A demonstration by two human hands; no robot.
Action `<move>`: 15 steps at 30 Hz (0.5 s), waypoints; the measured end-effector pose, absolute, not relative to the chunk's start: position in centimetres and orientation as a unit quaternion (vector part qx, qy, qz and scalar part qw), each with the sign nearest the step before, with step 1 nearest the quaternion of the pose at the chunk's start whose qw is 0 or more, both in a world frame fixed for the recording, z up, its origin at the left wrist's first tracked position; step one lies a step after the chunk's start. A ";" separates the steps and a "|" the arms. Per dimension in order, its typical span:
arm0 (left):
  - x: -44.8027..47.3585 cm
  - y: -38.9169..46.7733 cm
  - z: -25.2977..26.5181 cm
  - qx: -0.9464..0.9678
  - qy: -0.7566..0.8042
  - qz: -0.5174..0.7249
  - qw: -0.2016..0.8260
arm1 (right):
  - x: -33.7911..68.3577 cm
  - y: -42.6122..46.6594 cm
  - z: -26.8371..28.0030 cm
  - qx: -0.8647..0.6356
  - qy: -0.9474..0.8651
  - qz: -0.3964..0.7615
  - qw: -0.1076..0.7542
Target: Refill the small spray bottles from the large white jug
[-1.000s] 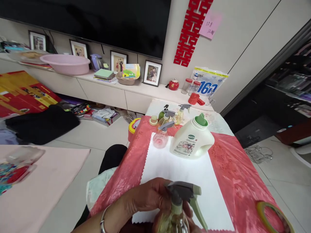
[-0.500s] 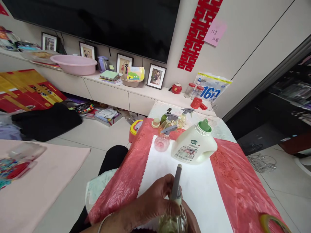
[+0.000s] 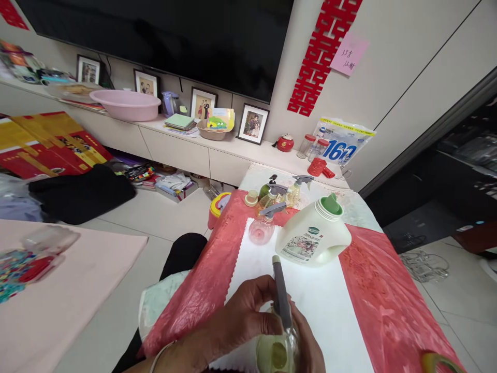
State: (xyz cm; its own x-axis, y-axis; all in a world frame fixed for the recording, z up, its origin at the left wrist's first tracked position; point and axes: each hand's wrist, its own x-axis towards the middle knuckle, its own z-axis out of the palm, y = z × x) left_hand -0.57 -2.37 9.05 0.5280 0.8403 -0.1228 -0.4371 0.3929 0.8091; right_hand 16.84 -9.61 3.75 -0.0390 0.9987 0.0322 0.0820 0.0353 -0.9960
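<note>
Nozzle [image 3: 276,260] swung from right to far — I judge the spray bottle [image 3: 269,355] turned; left hand [image 3: 246,311] grips its neck, right hand [image 3: 309,339] wraps its right side.

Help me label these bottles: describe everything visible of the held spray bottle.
The spray bottle looks like clear plastic or glass, tinted yellow-green. Its dark grey spray head ends in a pale green tip pointing forward. The left grip holds its upper part, the right grip its side. It shows against the white sheet, cut off at the picture's bottom.
</note>
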 end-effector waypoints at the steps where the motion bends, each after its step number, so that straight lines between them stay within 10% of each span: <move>1: -0.4 -2.4 9.0 0.369 0.275 0.416 0.784 | 16.5 -9.6 3.7 -0.489 -0.558 0.460 0.488; 15: 1.7 -2.6 8.5 0.250 0.295 0.554 0.737 | 14.6 -8.9 1.0 -0.556 -0.678 0.144 0.458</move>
